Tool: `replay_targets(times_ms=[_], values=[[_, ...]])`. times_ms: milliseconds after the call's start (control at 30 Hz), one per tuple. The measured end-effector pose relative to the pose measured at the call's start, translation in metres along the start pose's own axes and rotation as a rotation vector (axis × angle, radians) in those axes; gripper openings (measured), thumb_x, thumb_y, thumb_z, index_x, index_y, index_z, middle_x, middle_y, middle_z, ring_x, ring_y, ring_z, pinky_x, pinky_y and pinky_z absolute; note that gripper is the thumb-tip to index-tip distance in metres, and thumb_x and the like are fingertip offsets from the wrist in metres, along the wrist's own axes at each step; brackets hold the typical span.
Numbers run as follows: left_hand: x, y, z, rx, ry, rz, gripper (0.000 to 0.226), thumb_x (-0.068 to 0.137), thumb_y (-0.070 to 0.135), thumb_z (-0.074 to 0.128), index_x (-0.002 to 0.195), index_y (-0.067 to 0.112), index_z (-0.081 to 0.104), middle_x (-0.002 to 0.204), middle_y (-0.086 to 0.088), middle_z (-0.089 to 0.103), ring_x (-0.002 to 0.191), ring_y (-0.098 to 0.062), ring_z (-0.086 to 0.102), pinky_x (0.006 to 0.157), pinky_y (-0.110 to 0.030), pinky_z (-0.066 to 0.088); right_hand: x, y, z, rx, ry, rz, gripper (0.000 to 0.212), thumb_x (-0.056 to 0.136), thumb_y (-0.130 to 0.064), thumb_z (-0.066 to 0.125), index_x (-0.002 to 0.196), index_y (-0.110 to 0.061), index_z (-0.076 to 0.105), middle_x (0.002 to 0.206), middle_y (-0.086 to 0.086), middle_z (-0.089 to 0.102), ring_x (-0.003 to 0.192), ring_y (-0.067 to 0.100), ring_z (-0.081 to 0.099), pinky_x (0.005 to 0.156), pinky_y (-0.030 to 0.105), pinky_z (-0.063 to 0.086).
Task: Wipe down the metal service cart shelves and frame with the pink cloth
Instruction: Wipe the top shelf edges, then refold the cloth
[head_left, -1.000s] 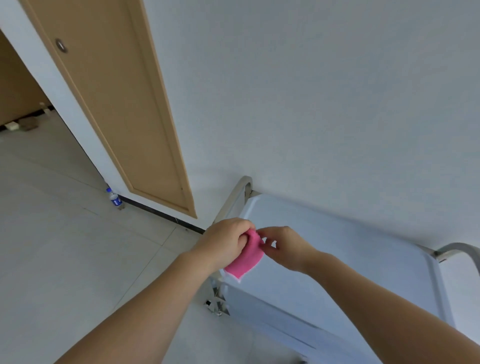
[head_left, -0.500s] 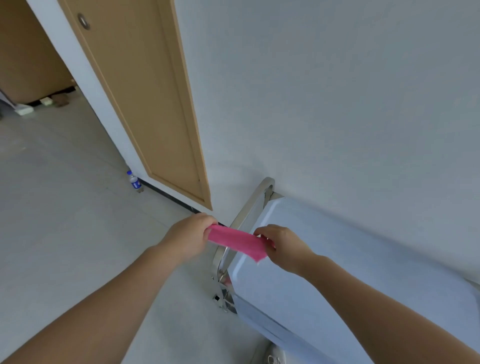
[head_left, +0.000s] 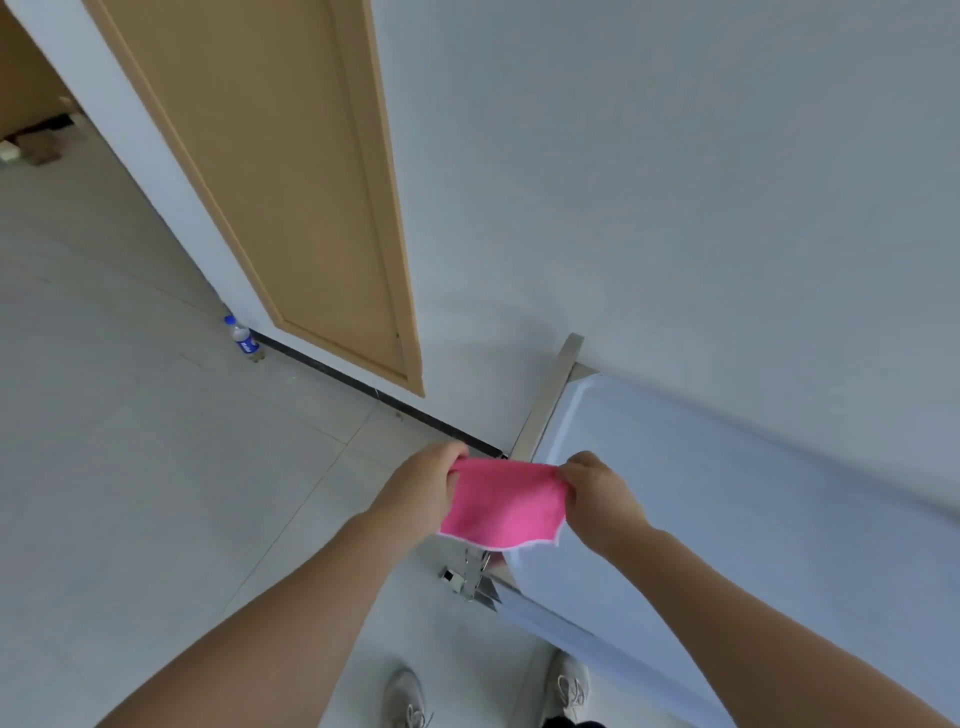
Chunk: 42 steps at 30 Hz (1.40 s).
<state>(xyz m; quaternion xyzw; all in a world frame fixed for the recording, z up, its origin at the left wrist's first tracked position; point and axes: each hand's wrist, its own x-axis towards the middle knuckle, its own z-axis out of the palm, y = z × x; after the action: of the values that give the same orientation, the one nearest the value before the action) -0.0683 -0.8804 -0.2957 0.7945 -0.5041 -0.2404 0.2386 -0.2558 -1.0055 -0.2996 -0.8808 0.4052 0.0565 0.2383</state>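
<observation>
My arms are bare right up to where the view cuts them off, with no sleeves, watch or bands on either wrist. My left hand (head_left: 423, 486) and right hand (head_left: 597, 499) wear no gloves and no rings that I can make out. Down below, my light grey lace-up sneakers (head_left: 570, 686) and a dark bit of trouser hem.

Wall (head_left: 675, 208) close behind cart (head_left: 727, 493)
</observation>
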Motion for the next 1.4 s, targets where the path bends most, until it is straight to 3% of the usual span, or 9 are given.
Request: replay_targets(times_ms=[100,200,300,433,533,700,967,1133,1400], values=[[0.010,-0.006,0.006,-0.037,-0.059,0.053,0.018,0.091,0.012,0.048,0.104,0.022,0.054,0.096,0.006,0.059,0.085,-0.011,0.057,0.075,-0.025,0.049,-0.013,-0.010,0.027,-0.027,0.086,0.002,0.041,0.093,-0.017,0.048,0.134,-0.020,0.047,0.142,0.007,0.038,0.121,0.027,0.048,0.103,0.035,0.042],[0.013,-0.015,0.005,-0.015,-0.089,0.141,0.019,0.089,0.009,0.049,0.102,0.022,0.052,0.098,0.004,0.056,0.084,-0.015,0.056,0.073,-0.027,0.046,-0.032,-0.027,0.066,-0.126,0.133,-0.120,0.063,0.090,-0.028,0.054,0.145,-0.015,0.025,0.152,0.016,0.024,0.136,0.035,0.033,0.110,0.043,0.031],[0.011,-0.024,-0.003,0.021,-0.102,0.205,0.025,0.087,0.009,0.050,0.110,0.020,0.051,0.110,0.001,0.054,0.091,-0.017,0.057,0.080,-0.034,0.049,-0.037,-0.031,0.092,-0.331,0.205,-0.260,0.074,0.082,-0.033,0.064,0.144,-0.015,0.027,0.152,0.019,0.022,0.138,0.039,0.024,0.108,0.053,0.027],[0.005,-0.035,-0.015,0.073,-0.112,0.243,0.031,0.089,0.011,0.048,0.119,0.018,0.051,0.123,0.002,0.052,0.102,-0.016,0.057,0.086,-0.035,0.049,-0.030,-0.031,0.105,-0.455,0.182,-0.297,0.075,0.079,-0.038,0.065,0.143,-0.016,0.031,0.154,0.012,0.016,0.139,0.041,0.020,0.107,0.057,0.024],[0.001,-0.042,-0.021,0.090,-0.142,0.269,0.031,0.088,0.011,0.048,0.119,0.016,0.053,0.123,0.003,0.052,0.101,-0.016,0.057,0.084,-0.033,0.048,-0.021,-0.033,0.098,-0.493,0.181,-0.324,0.070,0.077,-0.042,0.064,0.139,-0.018,0.040,0.152,0.010,0.027,0.137,0.042,0.024,0.106,0.060,0.025],[0.002,-0.046,-0.030,0.119,-0.153,0.294,0.031,0.089,0.011,0.046,0.119,0.017,0.052,0.123,0.005,0.053,0.099,-0.015,0.057,0.079,-0.026,0.046,-0.005,-0.035,0.076,-0.492,0.236,-0.409,0.042,0.091,-0.038,0.039,0.125,-0.021,0.056,0.141,0.006,0.047,0.136,0.036,0.032,0.109,0.058,0.025],[0.013,-0.039,-0.030,0.096,-0.151,0.341,0.029,0.089,0.010,0.046,0.116,0.017,0.055,0.117,0.005,0.058,0.099,-0.015,0.057,0.081,-0.027,0.048,0.031,-0.022,0.049,-0.341,0.180,-0.412,0.039,0.097,-0.044,0.029,0.115,-0.023,0.056,0.126,-0.002,0.054,0.136,0.028,0.031,0.117,0.043,0.007],[0.038,-0.031,-0.027,0.079,-0.131,0.279,0.030,0.089,0.010,0.046,0.116,0.018,0.055,0.115,0.006,0.058,0.097,-0.014,0.058,0.081,-0.028,0.049,0.075,0.000,0.020,-0.271,0.162,-0.455,0.042,0.097,-0.042,0.024,0.109,-0.023,0.059,0.116,-0.004,0.056,0.130,0.024,0.035,0.117,0.037,0.009],[0.077,-0.021,-0.016,0.099,-0.074,0.215,0.031,0.089,0.012,0.046,0.117,0.022,0.054,0.114,0.008,0.059,0.093,-0.008,0.058,0.076,-0.018,0.044,0.146,0.040,-0.017,-0.224,0.140,-0.512,0.042,0.095,-0.043,0.023,0.103,-0.023,0.060,0.110,-0.004,0.056,0.123,0.024,0.040,0.115,0.039,0.009]])
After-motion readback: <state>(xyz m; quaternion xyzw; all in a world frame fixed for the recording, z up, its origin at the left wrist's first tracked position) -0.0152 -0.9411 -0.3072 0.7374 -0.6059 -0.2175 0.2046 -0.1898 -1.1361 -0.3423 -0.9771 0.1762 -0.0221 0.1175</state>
